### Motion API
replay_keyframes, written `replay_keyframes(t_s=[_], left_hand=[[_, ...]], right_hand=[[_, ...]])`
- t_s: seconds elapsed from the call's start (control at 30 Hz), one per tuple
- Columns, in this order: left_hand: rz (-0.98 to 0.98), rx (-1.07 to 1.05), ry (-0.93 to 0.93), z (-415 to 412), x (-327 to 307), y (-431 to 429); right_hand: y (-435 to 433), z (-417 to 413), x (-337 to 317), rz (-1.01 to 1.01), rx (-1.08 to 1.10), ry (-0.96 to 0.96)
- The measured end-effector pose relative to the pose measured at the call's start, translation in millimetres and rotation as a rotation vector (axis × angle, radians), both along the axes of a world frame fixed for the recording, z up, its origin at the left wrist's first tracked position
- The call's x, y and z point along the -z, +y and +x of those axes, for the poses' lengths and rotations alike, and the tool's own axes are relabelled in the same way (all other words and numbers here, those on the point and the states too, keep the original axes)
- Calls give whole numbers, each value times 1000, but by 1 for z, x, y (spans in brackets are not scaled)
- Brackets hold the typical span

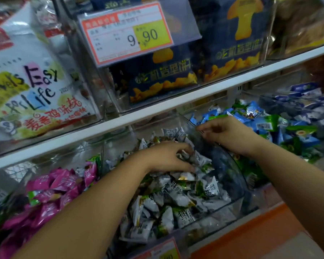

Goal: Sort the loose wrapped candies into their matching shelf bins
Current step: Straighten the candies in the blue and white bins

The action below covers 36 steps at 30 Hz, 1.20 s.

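Left grip [168,157] curls round a few grey-white triangular wrapped candies [176,199] atop heap in middle clear plastic bin [236,186]. Right grip [226,131] at that bin's right wall, fingers curled; cannot tell if holding anything. Three bins on lower shelf: pink wrapped candies [51,186] left, blue and green wrapped candies [266,124] right; pieces too many to count. White shelf edge [157,107] close above hands. Above: two dark blue snack bags [163,79], one price tag [127,32].

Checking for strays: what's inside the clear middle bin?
Grey-white wrapped candies fill the middle bin, some with green patches. The left hand grips a few on top; anything beneath it and deeper in the pile is hidden.
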<state>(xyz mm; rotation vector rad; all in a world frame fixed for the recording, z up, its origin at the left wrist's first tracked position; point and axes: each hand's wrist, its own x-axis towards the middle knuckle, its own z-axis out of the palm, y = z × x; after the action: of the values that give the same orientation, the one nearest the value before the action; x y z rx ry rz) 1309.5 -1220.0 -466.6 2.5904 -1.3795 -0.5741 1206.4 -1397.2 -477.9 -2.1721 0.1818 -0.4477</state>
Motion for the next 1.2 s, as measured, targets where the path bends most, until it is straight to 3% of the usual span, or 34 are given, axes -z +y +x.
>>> replay_keyframes(t_s=[0.53, 0.67, 0.77, 0.87, 0.97, 1.2], left_hand=[[9, 185, -142, -49, -7, 58], [-7, 176, -33, -47, -13, 56], [-153, 53, 201, -40, -32, 50], [-393, -192, 148, -8, -35, 38], [-238, -354, 14, 22, -18, 29], [-68, -381, 161, 42, -4, 23]], right_hand=[[8, -7, -2, -60, 18, 40], [7, -7, -2, -61, 22, 34], [7, -6, -2, -43, 12, 28], [6, -5, -1, -30, 13, 25], [6, -4, 0, -27, 9, 25], [6, -2, 1, -27, -6, 25]])
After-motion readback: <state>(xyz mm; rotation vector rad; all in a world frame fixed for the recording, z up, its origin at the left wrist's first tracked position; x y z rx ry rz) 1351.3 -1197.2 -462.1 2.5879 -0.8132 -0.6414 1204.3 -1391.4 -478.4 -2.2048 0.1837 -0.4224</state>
